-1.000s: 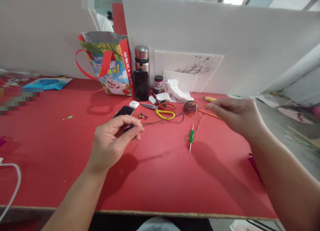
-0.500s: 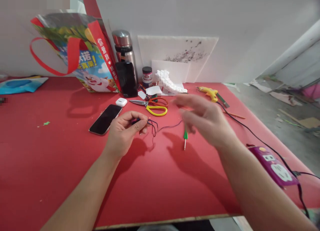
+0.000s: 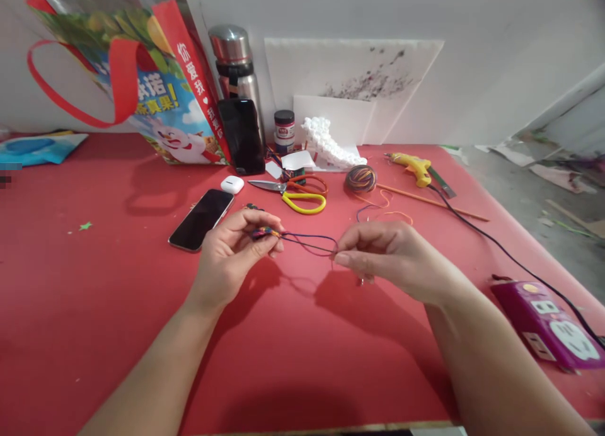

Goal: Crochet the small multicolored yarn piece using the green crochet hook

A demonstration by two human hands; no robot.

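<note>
The left hand [image 3: 227,254] has its grip clamped on a small multicoloured yarn piece [image 3: 265,233], above the red tabletop [image 3: 118,297]. A yarn loop [image 3: 309,235] stretches from it towards three o'clock, where the right hand [image 3: 397,254] pinches the far end, grip together. The yarn ball [image 3: 360,179] lies at the right hand's eleven o'clock; scissors [image 3: 304,203] sit at the piece's one o'clock.
</note>
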